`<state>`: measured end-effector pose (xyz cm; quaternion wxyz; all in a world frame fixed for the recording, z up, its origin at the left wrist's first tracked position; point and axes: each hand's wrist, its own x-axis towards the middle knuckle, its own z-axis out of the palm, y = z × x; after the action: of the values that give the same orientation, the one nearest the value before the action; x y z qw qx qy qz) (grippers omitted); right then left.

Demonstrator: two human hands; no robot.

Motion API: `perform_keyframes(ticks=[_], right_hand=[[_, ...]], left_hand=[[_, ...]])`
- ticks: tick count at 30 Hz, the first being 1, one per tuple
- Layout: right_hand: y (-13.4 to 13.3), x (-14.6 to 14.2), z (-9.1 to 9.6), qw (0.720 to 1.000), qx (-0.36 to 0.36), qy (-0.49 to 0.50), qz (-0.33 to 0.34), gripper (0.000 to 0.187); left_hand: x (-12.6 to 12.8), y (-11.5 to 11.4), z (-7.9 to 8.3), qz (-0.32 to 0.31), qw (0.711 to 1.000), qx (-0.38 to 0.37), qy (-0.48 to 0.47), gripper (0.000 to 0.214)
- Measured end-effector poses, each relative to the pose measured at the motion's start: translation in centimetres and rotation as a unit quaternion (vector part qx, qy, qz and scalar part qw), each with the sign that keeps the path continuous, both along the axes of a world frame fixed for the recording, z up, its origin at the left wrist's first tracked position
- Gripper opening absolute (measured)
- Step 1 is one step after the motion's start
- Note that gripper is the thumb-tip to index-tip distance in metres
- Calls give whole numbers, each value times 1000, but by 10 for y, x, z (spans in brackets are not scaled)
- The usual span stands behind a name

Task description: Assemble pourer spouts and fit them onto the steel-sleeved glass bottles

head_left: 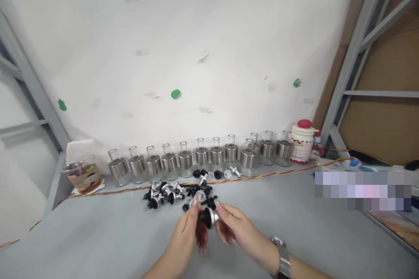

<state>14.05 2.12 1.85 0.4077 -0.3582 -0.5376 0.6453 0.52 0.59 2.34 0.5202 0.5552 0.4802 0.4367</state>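
Between my two hands is a bottle pourer (208, 218) with a black ribbed stopper and a silver flange, lying sideways. My right hand (236, 226) pinches its silver spout end, which the fingers partly cover. My left hand (187, 226) closes on the black stopper end, thumb on top and fingers underneath. Just beyond the hands lies a pile of loose black parts (194, 190) and a clear plastic piece (200, 196). Several silver-and-black pourers (163, 192) are heaped to the left of it.
A row of glass bottles (169, 162) with steel sleeves stands along the wall. A jar with amber contents (85, 178) is at the left, a decorated canister (301, 144) at the right. A twisted red-yellow wire (275, 173) crosses the grey table (108, 235). Metal frames flank both sides.
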Motion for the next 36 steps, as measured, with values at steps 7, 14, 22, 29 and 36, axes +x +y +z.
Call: perform_keyframes(ticks=[7, 14, 22, 29, 36], right_hand=[[9, -3, -9, 999, -48, 16, 3, 52], [-2, 8, 2, 946, 178, -242, -118, 41], [-10, 8, 2, 917, 277, -279, -65, 37], [-8, 4, -5, 938, 239, -239, -81, 35], [-8, 0, -11, 964, 183, -177, -77, 35]], left_hand=[[3, 3, 0, -55, 997, -38, -34, 41], [1, 3, -3, -34, 999, 16, -2, 31], [2, 0, -12, -44, 996, 62, 43, 30], [8, -5, -11, -11, 999, 40, 8, 33], [9, 0, -23, 1, 999, 25, 30, 41]])
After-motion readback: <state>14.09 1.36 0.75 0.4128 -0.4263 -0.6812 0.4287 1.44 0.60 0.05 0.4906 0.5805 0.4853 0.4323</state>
